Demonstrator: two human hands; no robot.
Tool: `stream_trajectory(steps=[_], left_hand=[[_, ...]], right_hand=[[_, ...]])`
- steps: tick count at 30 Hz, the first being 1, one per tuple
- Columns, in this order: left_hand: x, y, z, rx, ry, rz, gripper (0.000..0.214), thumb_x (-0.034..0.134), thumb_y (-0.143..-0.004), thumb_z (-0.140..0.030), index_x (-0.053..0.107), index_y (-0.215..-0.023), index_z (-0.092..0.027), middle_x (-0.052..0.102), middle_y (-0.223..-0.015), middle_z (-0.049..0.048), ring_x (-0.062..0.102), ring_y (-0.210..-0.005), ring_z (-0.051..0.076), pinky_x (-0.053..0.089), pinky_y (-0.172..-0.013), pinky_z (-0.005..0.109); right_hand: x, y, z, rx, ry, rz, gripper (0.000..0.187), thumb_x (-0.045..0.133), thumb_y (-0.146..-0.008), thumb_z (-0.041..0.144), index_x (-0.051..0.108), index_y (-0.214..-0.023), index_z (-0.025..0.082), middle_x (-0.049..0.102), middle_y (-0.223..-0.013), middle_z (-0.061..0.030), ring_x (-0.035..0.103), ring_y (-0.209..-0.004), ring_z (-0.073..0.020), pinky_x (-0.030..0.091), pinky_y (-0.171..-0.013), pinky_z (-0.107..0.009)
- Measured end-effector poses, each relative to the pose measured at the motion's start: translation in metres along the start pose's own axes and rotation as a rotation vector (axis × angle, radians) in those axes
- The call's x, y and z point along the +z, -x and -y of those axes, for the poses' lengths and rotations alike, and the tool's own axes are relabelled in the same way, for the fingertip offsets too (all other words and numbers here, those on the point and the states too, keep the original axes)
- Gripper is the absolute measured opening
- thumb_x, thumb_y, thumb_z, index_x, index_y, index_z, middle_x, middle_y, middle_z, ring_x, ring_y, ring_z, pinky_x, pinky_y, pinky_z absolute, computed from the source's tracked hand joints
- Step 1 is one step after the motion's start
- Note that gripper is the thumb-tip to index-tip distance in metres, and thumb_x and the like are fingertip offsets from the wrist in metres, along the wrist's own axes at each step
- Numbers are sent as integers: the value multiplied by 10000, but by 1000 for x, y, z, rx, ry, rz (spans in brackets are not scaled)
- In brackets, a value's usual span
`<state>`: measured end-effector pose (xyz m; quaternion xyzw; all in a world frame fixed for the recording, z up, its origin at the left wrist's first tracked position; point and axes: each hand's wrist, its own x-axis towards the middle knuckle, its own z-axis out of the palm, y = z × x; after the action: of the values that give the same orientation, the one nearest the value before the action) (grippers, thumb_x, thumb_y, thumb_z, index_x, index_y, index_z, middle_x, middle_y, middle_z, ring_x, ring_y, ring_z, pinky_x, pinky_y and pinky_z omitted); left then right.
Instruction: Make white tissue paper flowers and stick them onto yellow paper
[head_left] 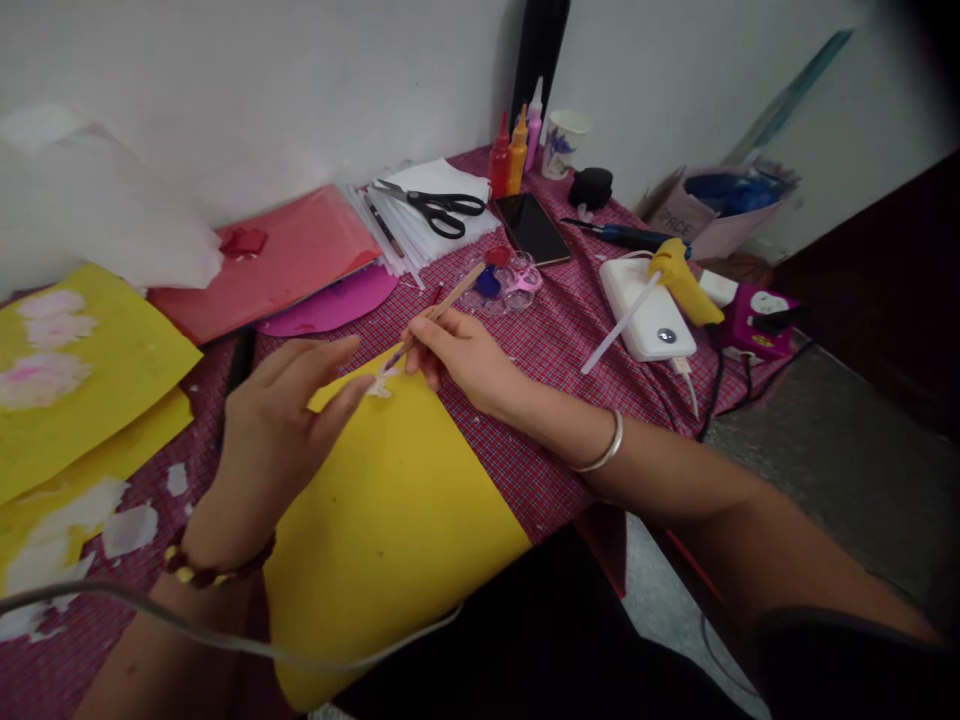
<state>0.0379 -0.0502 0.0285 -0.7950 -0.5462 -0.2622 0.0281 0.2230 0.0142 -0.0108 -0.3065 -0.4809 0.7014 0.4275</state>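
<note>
My right hand [457, 355] is closed around a wooden-handled paintbrush [459, 292], its tip pointing down and left. Under the brush tip lies a small whitish, torn-looking piece [382, 384] at the far end of a yellow sheet [397, 500]. My left hand [281, 430] hovers over the sheet's left edge, thumb and fingers spread apart. Its thumb tip is close to the whitish piece; whether they touch I cannot tell. Just beyond my right hand sits a clear flower-shaped paint palette [517, 285] with red and blue paint in it.
Scissors [435, 205] lie on white paper. Behind them stand paint bottles [516, 155] and a paper cup [564, 145]. A phone [532, 228], a white power bank [646, 310] and a yellow glue gun [686, 285] are rightward. A cable [187, 630] crosses the foreground.
</note>
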Motion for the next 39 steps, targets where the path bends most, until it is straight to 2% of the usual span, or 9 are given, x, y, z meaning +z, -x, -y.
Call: stream_trajectory(steps=[2,4,7,10,18,23,28,31,39], left_hand=[[-2,1,11,-82,-128,111,264,500,-930,-353,677,-1013,-175,708,-984,76,642,-881,193,469,-783,301],[-3,2,16,-138,-219,291,279,448,-930,-329,679,-911,-174,703,-905,77,637,-807,211,442,-707,311],[-1,4,16,-128,-267,537,295,400,-912,-305,650,-811,-186,698,-827,83,612,-696,223,395,-642,334],[3,5,13,-134,-302,643,317,371,-907,-318,629,-762,-206,694,-783,77,574,-610,212,353,-606,338],[5,9,15,-101,-354,654,319,325,-906,-295,603,-770,-217,684,-755,77,589,-615,230,334,-609,354],[7,5,19,-101,-364,703,315,311,-913,-295,584,-779,-211,696,-776,90,638,-690,250,358,-643,364],[8,3,16,-137,-380,697,311,316,-908,-281,567,-742,-204,703,-787,100,635,-694,246,357,-637,357],[6,4,16,-135,-347,654,307,332,-904,-288,589,-761,-200,709,-805,102,626,-693,236,359,-643,351],[12,6,17,-155,-238,595,319,379,-870,-312,648,-735,-205,691,-749,95,585,-616,217,387,-633,337]], right_hand=[[-4,-5,-4,-62,186,-8,203,508,-958,308,482,-806,176,562,-563,70,436,-410,-36,339,-407,-159],[-6,-8,-8,-107,365,18,165,514,-947,269,485,-818,172,561,-585,63,458,-448,-43,351,-450,-170],[-5,-9,-11,-182,576,68,149,516,-937,289,522,-863,160,603,-670,34,518,-552,-65,373,-541,-192],[-3,-9,-11,-221,724,123,158,497,-943,295,547,-889,155,623,-722,16,548,-634,-84,376,-615,-211],[2,-12,-5,-211,967,211,203,461,-962,298,580,-911,141,639,-785,-17,566,-701,-115,350,-653,-239],[5,-13,-8,-257,1092,246,210,443,-974,307,578,-948,149,652,-819,-27,575,-725,-125,321,-631,-239],[10,-10,-7,-317,1203,308,228,424,-983,330,579,-1018,166,649,-833,-32,558,-723,-142,288,-617,-255],[8,-8,-4,-303,1156,283,229,430,-978,339,577,-991,164,641,-812,-34,555,-710,-142,296,-615,-255],[0,-13,-8,-272,765,165,178,478,-941,306,537,-853,162,613,-730,0,546,-655,-105,375,-623,-231]])
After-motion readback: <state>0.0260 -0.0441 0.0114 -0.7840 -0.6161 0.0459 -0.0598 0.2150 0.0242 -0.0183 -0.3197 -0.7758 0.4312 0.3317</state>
